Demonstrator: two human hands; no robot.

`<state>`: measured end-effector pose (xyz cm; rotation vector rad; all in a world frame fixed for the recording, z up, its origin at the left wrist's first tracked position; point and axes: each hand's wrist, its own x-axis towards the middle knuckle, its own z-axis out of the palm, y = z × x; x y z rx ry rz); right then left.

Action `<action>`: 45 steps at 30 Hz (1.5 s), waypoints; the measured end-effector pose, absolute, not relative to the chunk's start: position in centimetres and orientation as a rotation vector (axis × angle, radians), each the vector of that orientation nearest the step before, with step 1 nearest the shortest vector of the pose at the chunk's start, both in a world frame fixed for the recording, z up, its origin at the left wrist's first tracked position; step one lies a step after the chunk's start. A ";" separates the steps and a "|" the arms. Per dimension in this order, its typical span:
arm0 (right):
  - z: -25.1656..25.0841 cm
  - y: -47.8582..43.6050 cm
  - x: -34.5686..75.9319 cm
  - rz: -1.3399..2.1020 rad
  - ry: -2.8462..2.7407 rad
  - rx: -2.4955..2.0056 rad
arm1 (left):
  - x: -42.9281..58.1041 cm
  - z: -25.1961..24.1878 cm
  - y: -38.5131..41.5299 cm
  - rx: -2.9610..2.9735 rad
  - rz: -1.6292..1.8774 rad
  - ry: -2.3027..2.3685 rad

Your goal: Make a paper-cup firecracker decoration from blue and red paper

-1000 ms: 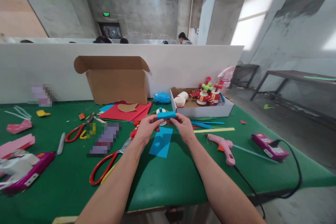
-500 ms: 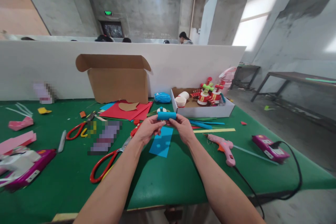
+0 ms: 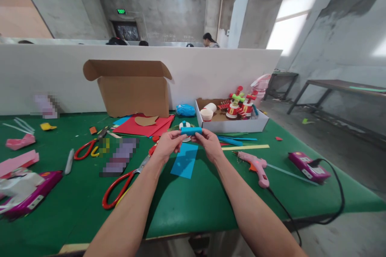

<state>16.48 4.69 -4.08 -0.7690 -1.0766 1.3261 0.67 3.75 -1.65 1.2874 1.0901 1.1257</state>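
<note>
Both hands hold a small blue paper roll (image 3: 191, 131) above the green table (image 3: 187, 204). My left hand (image 3: 167, 145) pinches its left end and my right hand (image 3: 208, 143) pinches its right end, fingers closed on it. Below the roll a flat blue sheet (image 3: 184, 160) with small holes lies on the table. Red-handled scissors (image 3: 120, 186) lie just left of my left forearm.
An open cardboard box (image 3: 132, 88) stands at the back by a white partition (image 3: 211, 72). A white tray (image 3: 232, 125) holds paper cups and red craft figures. A pink glue gun (image 3: 256, 167) with a black cord lies right. Red paper sheets (image 3: 144, 127), a second pair of scissors (image 3: 87, 148) and pink scraps lie left.
The roll stays pinched between both hands with barely any shift; the view has moved slightly.
</note>
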 end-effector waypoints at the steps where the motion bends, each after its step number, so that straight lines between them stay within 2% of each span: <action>1: -4.1 4.7 16.5 1.325 -1.076 -0.769 | 0.7 -1.6 3.8 1.293 1.142 1.117; 22: -3.5 4.1 16.2 1.134 -1.142 -0.930 | 0.8 -1.8 3.7 1.290 1.129 1.147; 45: -4.1 4.4 15.7 1.324 -0.943 -0.855 | 1.3 -2.3 4.1 1.101 1.322 1.022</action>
